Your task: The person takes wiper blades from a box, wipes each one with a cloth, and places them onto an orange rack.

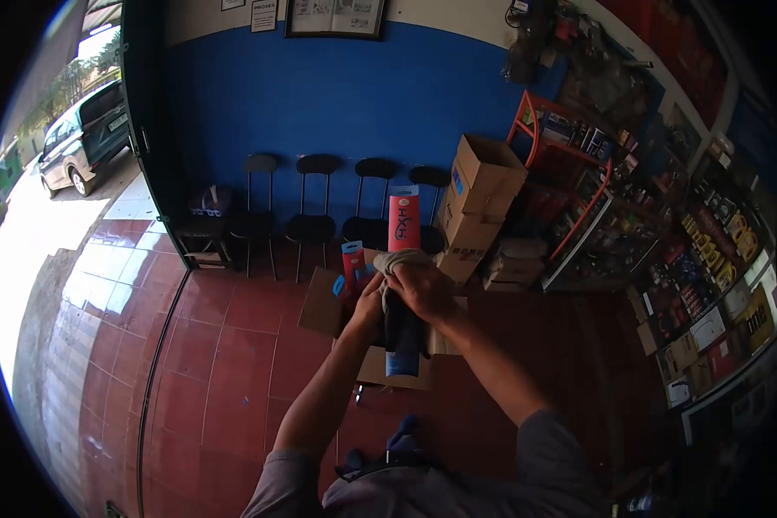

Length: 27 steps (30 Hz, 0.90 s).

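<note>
Head view: my right hand [423, 289] presses a grey cloth [403, 259] around the tall red-and-blue product pack [403, 226], fingers closed on both. My left hand [369, 304] grips the pack's dark lower part, above the open cardboard box [388, 367]. Wiping looks partway done; a second red pack [352, 263] stands left of it, untouched.

Both hands [406, 293] grip a long package [403, 259] with cloth [401, 258].

A single head-worn fisheye camera looks forward and down from the person's own height, close over both raised forearms, across the red tiled floor [233, 345] toward the blue painted wall [337, 95]; black vignette rings the view.
</note>
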Each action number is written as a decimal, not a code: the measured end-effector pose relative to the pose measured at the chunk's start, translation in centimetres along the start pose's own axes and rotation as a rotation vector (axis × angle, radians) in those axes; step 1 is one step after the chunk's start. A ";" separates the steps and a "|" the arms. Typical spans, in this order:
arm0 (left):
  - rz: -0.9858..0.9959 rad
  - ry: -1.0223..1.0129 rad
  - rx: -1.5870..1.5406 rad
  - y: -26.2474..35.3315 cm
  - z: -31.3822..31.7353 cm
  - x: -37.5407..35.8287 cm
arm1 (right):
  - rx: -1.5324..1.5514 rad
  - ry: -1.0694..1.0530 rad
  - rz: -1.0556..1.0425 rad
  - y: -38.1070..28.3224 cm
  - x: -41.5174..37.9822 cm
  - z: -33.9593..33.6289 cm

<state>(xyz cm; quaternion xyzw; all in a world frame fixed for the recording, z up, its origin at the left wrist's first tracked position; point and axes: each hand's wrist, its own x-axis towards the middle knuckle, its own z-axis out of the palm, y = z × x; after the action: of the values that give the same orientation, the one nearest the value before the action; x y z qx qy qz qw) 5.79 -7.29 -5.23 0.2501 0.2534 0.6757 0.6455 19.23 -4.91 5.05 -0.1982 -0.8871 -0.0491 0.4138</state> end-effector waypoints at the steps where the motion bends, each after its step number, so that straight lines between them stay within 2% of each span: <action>1: 0.016 -0.014 -0.040 -0.5 -0.1 0.1 | -0.163 0.029 -0.082 0.2 -0.2 -0.2; 2: 0.031 -0.025 -0.081 -1.0 -0.2 0.2 | -0.324 0.056 -0.163 0.1 -0.4 -0.5; 3: 0.004 0.025 0.054 -1.0 -0.7 0.6 | -0.359 0.064 -0.060 -0.4 -0.7 -0.5; 4: 0.005 0.023 0.054 -1.5 -0.9 0.8 | -0.361 0.066 -0.061 -0.4 -1.0 -0.8; 6: 0.011 -0.029 -0.105 0.7 2.9 -0.9 | -0.323 0.148 0.131 -2.0 -0.3 -3.2; 7: 0.005 -0.055 -0.039 1.5 3.7 -1.0 | -0.285 0.013 0.159 -0.7 -1.8 -2.4; 8: 0.009 -0.056 -0.040 1.2 3.3 -0.2 | -0.284 0.013 0.154 -1.0 -2.7 -2.4; 10: 0.076 -0.134 -0.002 0.5 2.3 2.0 | 0.017 -0.044 0.247 -1.9 -4.4 -2.5; 12: 0.114 -0.154 -0.016 1.1 4.8 1.1 | -0.022 -0.053 0.297 -2.0 -6.2 -1.8; 15: 0.034 -0.139 0.097 -0.1 6.0 1.2 | -0.129 -0.010 0.433 -0.6 -6.5 -1.7; 18: 0.009 -0.212 0.193 0.0 5.7 1.0 | -0.158 0.051 0.406 3.0 -4.0 -2.4; 19: 0.055 -0.248 0.271 -0.3 5.8 0.9 | -0.180 0.083 0.438 3.9 -2.5 -3.2; 20: 0.054 -0.248 0.279 -0.2 6.0 0.7 | -0.202 0.113 0.469 4.9 -0.9 -4.0; 22: -0.012 -0.165 0.554 -0.3 6.3 -0.2 | -0.214 0.166 0.470 7.8 2.5 -5.1; 24: -0.013 -0.141 0.543 -0.3 6.1 0.4 | -0.229 0.223 0.473 7.4 3.5 -5.9; 26: -0.009 -0.117 0.517 -0.1 6.1 1.6 | -0.202 0.157 0.458 5.6 3.4 -5.9; 27: 0.003 -0.149 0.360 0.4 6.0 2.2 | -0.158 0.205 0.332 5.0 2.1 -5.1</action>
<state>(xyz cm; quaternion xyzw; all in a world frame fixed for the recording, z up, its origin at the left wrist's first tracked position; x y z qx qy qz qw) 9.38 -4.98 -0.50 0.4114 0.3215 0.5999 0.6062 23.56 -0.95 9.58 -0.3674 -0.7890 -0.0695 0.4876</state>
